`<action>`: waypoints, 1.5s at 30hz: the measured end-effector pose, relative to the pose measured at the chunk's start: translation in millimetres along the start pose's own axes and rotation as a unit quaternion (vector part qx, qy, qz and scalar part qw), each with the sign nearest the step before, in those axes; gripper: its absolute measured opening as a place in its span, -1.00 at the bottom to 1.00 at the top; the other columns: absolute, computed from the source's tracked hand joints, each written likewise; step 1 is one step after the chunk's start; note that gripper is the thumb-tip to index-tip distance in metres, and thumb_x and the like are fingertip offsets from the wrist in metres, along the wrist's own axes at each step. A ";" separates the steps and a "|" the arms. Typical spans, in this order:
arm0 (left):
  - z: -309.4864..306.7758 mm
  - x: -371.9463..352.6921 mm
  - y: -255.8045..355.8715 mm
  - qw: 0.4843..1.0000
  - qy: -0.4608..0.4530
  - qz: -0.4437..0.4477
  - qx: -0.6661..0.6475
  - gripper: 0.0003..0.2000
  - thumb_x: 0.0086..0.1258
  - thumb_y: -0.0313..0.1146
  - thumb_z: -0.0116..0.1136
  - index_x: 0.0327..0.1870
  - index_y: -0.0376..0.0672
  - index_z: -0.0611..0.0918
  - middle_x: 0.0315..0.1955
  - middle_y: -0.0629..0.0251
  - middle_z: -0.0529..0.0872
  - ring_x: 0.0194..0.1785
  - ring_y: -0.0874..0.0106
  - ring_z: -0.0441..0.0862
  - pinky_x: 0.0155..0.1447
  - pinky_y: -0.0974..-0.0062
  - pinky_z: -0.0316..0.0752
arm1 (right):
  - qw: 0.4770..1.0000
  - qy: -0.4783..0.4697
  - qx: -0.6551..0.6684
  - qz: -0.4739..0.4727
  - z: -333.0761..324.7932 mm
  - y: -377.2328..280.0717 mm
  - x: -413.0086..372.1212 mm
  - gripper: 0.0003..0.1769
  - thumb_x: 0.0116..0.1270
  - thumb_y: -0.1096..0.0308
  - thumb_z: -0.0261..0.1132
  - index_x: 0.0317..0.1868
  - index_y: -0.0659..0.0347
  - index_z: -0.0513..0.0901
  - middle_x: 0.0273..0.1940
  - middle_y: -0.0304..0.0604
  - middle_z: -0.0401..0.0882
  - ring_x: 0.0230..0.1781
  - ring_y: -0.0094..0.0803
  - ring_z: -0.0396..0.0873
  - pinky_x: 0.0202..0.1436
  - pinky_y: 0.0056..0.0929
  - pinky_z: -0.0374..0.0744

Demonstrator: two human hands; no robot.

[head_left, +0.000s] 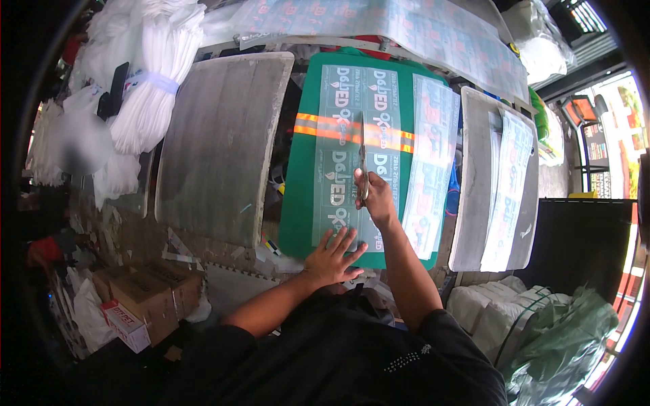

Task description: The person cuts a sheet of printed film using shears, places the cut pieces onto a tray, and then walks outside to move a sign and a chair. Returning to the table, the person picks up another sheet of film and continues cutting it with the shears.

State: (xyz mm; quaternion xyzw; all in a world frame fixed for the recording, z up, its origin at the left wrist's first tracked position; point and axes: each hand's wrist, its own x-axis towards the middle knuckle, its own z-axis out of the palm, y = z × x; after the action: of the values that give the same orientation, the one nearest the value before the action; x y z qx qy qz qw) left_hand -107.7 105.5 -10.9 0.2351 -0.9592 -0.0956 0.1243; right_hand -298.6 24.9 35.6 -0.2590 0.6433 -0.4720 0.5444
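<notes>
A printed transfer film sheet (333, 177) with repeated white lettering lies over a green garment (298, 203) that carries an orange reflective stripe (307, 124). My right hand (379, 197) grips a pair of scissors (364, 152), their blades pointing away from me along the middle of the film. Below, my left hand (332, 259) rests flat with its fingers spread on the film's near edge. A stack of more printed film sheets (431, 162) lies along the garment's right side.
Grey boards flank the garment, one on the left (217, 145) and one on the right (467, 176) bearing film strips (508, 193). More printed film (440, 34) spans the back. White bundled fabric (159, 68) hangs at upper left. Cardboard boxes (145, 298) and wrapped bundles (501, 311) sit below.
</notes>
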 end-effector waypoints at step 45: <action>-1.7 4.5 -3.5 1.000 0.002 -0.007 -0.004 -0.38 0.40 0.25 -0.08 0.37 0.09 0.44 0.35 0.03 0.42 0.43 0.11 0.31 0.47 -0.01 0.12 | 0.999 -0.001 0.029 -0.014 -1.1 -37.6 90.6 -0.45 0.37 -0.14 0.28 -0.47 0.23 0.50 -0.63 -0.31 0.39 -0.70 -0.56 0.41 -0.65 -0.54 0.37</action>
State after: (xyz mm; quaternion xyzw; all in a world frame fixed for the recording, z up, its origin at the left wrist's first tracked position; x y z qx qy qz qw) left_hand -109.6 100.1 -9.3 0.2410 -0.9570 -0.1000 0.1266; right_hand -331.2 -67.3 27.6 -0.2526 0.6251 -0.4981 0.5453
